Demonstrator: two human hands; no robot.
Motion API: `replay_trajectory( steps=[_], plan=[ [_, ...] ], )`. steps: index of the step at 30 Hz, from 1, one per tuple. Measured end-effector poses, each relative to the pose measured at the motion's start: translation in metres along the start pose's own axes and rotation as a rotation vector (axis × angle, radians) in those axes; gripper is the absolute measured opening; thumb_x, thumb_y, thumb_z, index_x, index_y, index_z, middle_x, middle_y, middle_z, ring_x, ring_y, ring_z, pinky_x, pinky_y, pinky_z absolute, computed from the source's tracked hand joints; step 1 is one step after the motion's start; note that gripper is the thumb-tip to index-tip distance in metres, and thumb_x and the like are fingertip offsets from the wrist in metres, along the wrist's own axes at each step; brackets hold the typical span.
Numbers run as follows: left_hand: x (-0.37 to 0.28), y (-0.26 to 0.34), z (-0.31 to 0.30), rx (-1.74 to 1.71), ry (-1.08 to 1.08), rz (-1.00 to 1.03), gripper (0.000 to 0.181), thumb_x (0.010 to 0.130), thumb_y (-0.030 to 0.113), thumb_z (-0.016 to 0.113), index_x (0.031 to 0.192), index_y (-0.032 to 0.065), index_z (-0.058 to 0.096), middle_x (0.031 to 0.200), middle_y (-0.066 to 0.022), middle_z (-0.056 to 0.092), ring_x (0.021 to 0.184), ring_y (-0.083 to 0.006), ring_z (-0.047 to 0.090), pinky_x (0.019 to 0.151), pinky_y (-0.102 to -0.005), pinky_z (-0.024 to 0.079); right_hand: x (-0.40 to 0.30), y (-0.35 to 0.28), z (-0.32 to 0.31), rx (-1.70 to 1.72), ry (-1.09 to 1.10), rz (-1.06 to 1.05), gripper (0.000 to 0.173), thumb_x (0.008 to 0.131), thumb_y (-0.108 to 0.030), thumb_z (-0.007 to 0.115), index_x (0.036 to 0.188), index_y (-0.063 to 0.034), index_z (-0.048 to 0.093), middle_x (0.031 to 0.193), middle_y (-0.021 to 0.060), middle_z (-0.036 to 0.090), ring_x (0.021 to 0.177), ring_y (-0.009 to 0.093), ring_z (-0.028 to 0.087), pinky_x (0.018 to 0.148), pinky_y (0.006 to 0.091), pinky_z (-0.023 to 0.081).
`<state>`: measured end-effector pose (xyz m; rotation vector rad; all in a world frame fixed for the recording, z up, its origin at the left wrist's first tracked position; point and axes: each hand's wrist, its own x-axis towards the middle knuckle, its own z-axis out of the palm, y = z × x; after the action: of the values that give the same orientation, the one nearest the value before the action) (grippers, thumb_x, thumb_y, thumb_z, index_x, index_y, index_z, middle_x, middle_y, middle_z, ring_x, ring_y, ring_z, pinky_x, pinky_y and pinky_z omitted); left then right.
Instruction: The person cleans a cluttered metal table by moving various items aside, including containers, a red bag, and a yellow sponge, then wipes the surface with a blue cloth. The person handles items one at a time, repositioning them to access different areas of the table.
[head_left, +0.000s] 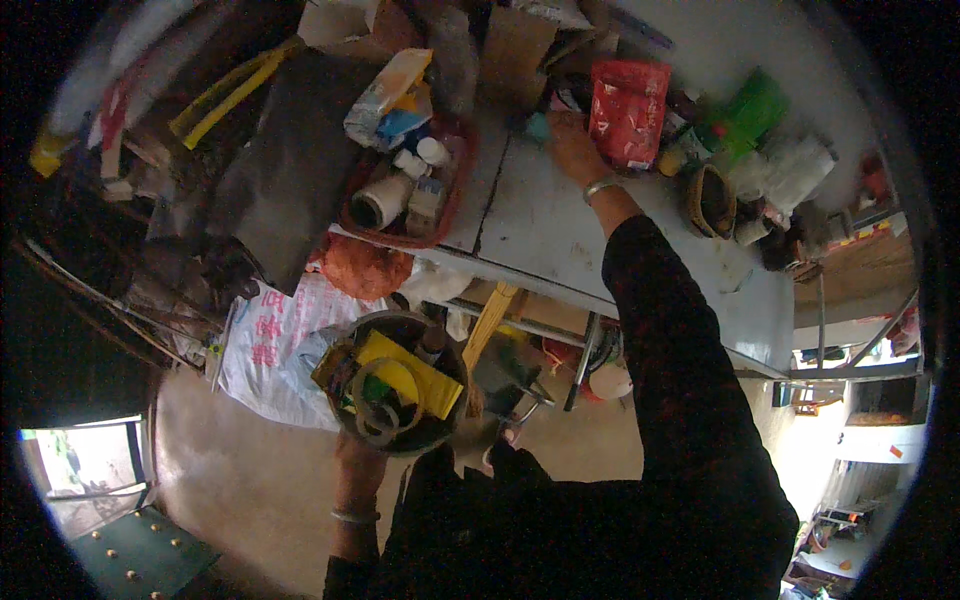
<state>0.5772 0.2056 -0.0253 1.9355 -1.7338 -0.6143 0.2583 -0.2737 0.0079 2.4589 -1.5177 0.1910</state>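
Note:
My left hand (360, 461) grips the near rim of a dark round basin (459, 375), held below the table's front edge. Inside the basin lie a yellow packet (442, 390), rolls of tape (375, 420) and other small items. My right hand (574, 150) reaches onto the grey table (547, 217), with its fingertips at a small teal item (538, 127); whether they grip it cannot be told. Just right of this hand stands a red plastic pouch (628, 112) bearing writing.
A red plastic basket (450, 236) with bottles and packets stands on the table's left. Green bags (754, 105) and a woven basket (697, 217) are at the right. A white woven sack (255, 375) and a red bag (367, 266) are beside the table; a stool (529, 394) stands beneath.

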Motion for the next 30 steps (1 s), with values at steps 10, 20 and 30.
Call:
replay_trajectory(
  steps=[10,20,30],
  plan=[
    [-0.005,-0.008,0.021,-0.946,0.102,-0.251,0.043,0.085,0.023,0.058,0.122,0.004,0.047,0.123,-0.0145,0.052,0.112,-0.0296,0.05,0.095,-0.0396,0.041,-0.044,-0.03,-0.041,0.238,-0.036,-0.141,0.054,0.076,-0.015,0.061,0.122,0.0058,0.042,0.121,0.0268,0.047,0.112,0.039,0.048,0.095,0.0418,0.039],
    [0.009,0.013,0.003,-0.262,0.007,-0.14,0.043,0.081,0.014,0.062,0.121,0.0025,0.048,0.117,-0.0146,0.057,0.107,-0.0311,0.053,0.087,-0.0378,0.046,-0.096,-0.053,-0.043,0.38,-0.138,-0.256,0.043,0.078,-0.013,0.057,0.116,0.0042,0.049,0.126,0.0213,0.047,0.118,0.036,0.043,0.097,0.0412,0.04],
    [0.038,0.028,0.011,-0.024,0.0,0.212,0.032,0.076,0.006,0.062,0.107,0.0023,0.057,0.109,-0.016,0.057,0.1,-0.0362,0.053,0.085,-0.041,0.045,-0.044,-0.019,-0.017,0.413,-0.078,0.0,0.043,0.077,-0.012,0.059,0.116,0.0017,0.048,0.118,0.0196,0.052,0.107,0.032,0.052,0.093,0.04,0.041]
  ],
)
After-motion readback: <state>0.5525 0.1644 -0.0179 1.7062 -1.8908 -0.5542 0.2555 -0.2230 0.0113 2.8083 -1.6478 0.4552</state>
